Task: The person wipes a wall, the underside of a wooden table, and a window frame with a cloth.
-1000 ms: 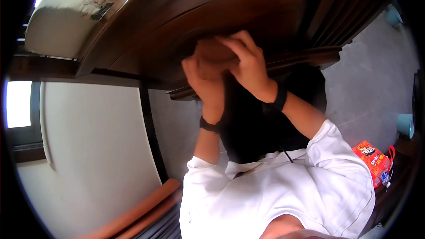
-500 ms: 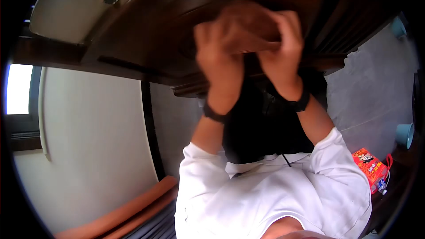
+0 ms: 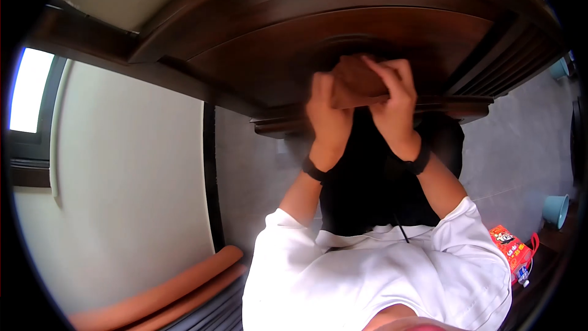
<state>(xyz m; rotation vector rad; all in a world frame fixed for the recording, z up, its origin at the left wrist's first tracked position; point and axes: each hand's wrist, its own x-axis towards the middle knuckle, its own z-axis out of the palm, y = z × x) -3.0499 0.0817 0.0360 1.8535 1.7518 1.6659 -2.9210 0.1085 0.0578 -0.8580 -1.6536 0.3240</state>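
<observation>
Dark-wood panel (image 3: 269,49) ahead, grey flr (image 3: 505,141) below, pale wall (image 3: 135,141) on L, & w/ forearms (image 3: 301,197) outstretched, L hand (image 3: 329,119) & R hand (image 3: 397,110) had fingers pinching opp. sides of brown item (image 3: 356,79) btwn them.

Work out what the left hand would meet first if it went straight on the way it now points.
Beyond the brown piece it holds, the left hand would probably meet the dark wooden panel first; the depth between them is unclear.
</observation>
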